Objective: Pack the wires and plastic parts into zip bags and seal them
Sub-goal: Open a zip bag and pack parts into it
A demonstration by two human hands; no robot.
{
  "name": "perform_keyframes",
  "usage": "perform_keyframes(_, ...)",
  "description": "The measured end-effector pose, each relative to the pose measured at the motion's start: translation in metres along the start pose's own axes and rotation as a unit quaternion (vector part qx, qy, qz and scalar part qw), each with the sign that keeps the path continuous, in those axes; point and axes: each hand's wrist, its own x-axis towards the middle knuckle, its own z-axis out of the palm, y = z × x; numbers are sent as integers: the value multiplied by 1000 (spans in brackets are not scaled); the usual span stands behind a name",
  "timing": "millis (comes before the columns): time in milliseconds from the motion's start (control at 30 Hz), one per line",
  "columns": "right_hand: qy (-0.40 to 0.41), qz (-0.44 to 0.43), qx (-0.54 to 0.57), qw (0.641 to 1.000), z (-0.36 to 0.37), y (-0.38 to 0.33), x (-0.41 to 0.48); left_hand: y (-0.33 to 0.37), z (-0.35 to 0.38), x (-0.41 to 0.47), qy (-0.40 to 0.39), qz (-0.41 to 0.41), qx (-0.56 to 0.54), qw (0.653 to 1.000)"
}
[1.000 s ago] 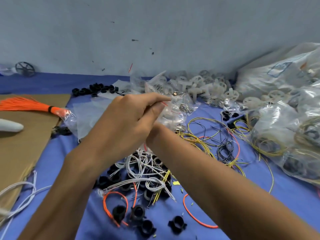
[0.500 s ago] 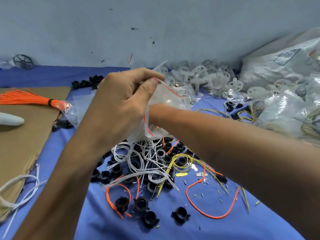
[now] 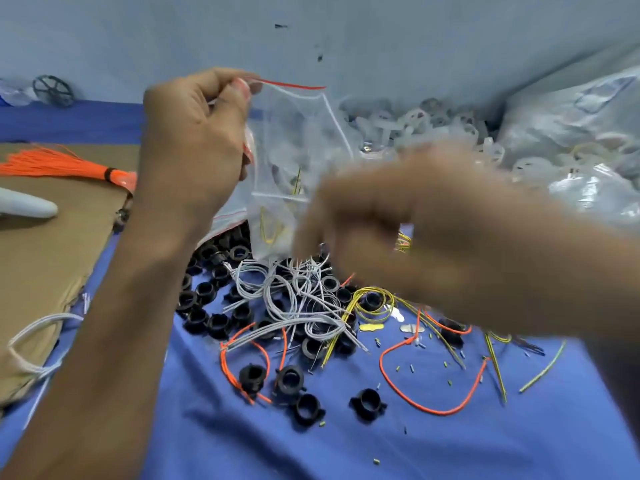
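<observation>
My left hand (image 3: pixel 194 140) pinches the top corner of a clear zip bag (image 3: pixel 294 140) with a red seal line, held upright above the pile. Yellow-green wire shows inside the bag's lower part. My right hand (image 3: pixel 374 223) is blurred, just right of the bag's lower half, fingers curled; whether it grips anything is unclear. Below lie grey wires (image 3: pixel 298 296), black plastic rings (image 3: pixel 214 299), orange wires (image 3: pixel 429 407) and yellow-green wires (image 3: pixel 377 306) on the blue cloth (image 3: pixel 450 445).
White plastic wheels (image 3: pixel 422 123) and filled clear bags (image 3: pixel 581 133) are heaped at the back right. Cardboard (image 3: pixel 41 244) at left carries an orange wire bundle (image 3: pixel 59 164) and a white tool (image 3: pixel 24 206). A black wheel (image 3: pixel 52 90) stands by the wall.
My left hand has lifted the zip bag higher and upright. My right hand has swung from behind the bag to its right side, moving fast.
</observation>
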Motion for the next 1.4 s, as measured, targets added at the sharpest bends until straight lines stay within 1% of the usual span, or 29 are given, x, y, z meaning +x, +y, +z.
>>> perform_keyframes(33, -40, 32, -23, 998, 15, 2, -7, 0, 1, -1, -5, 0, 0, 1000)
perform_keyframes(67, -88, 38, -64, 993, 31, 10, -13, 1, 1, -1, -11, 1, -1, 1000)
perform_keyframes(100, -149, 63, -120, 980, 53, 16, -22, 2, 1, -2, -16, 2, -3, 1000)
perform_keyframes(133, -179, 87, -162, 966, 74, 25, -28, 2, 1, -3, -19, 2, -6, 1000)
perform_keyframes(167, -189, 100, -178, 960, 87, 33, -32, 2, 0, -3, -20, 2, -9, 1000)
perform_keyframes(267, -174, 113, -151, 966, 102, 56, -39, 0, 0, -3, -25, -6, -13, 1000)
perform_keyframes(333, -162, 122, -153, 967, 105, 64, -42, 0, 2, -4, -28, -9, -8, 1000)
perform_keyframes(400, -153, 114, -161, 968, 107, 66, -43, 1, 4, -6, -33, -8, -1, 999)
perform_keyframes(467, -143, 105, -138, 974, 98, 63, -44, 2, 4, -6, -37, -7, 6, 999)
perform_keyframes(533, -99, 112, -76, 986, 80, 61, -50, 1, 2, -6, -38, -7, 12, 999)
perform_keyframes(600, -19, 137, 4, 990, 49, 59, -60, 1, 0, -6, -43, -3, 22, 999)
perform_keyframes(633, 32, 153, 57, 986, 31, 59, -67, 2, 0, -7, -46, 1, 27, 999)
perform_keyframes(700, 131, 168, 187, 959, -2, 57, -80, 3, 2, -9, -56, 7, 37, 998)
perform_keyframes(767, 229, 157, 270, 922, -24, 59, -82, 6, 4, -11, -66, 8, 44, 997)
perform_keyframes(833, 318, 143, 317, 882, -39, 59, -71, 8, 5, -12, -74, 9, 45, 996)
perform_keyframes(867, 350, 137, 318, 870, -44, 57, -63, 9, 5, -13, -77, 11, 45, 996)
perform_keyframes(900, 369, 131, 297, 871, -47, 54, -53, 10, 5, -13, -82, 14, 47, 995)
perform_keyframes(933, 376, 130, 250, 883, -49, 52, -43, 10, 6, -14, -89, 15, 49, 995)
perform_keyframes(1000, 347, 123, 92, 925, -44, 44, -18, 11, 9, -18, -106, 10, 49, 993)
perform_keyframes(1033, 311, 114, 7, 943, -38, 39, -5, 13, 11, -20, -114, 7, 48, 992)
perform_keyframes(1100, 221, 76, -135, 963, -21, 34, 20, 18, 13, -23, -124, 16, 64, 990)
perform_keyframes(1133, 157, 63, -197, 966, -13, 36, 32, 20, 13, -24, -125, 26, 76, 989)
perform_keyframes(1200, -2, 69, -289, 955, 4, 46, 54, 23, 12, -24, -128, 38, 72, 988)
perform_keyframes(1267, -156, 113, -306, 932, 18, 58, 70, 27, 12, -25, -155, 52, 52, 985)
perform_keyframes(1300, -209, 138, -304, 919, 24, 63, 77, 28, 12, -27, -171, 60, 53, 982)
perform_keyframes(1333, -243, 153, -302, 909, 27, 64, 82, 27, 14, -28, -181, 65, 57, 980)
perform_keyframes(1400, -272, 146, -316, 897, 27, 65, 90, 24, 15, -27, -176, 62, 48, 981)
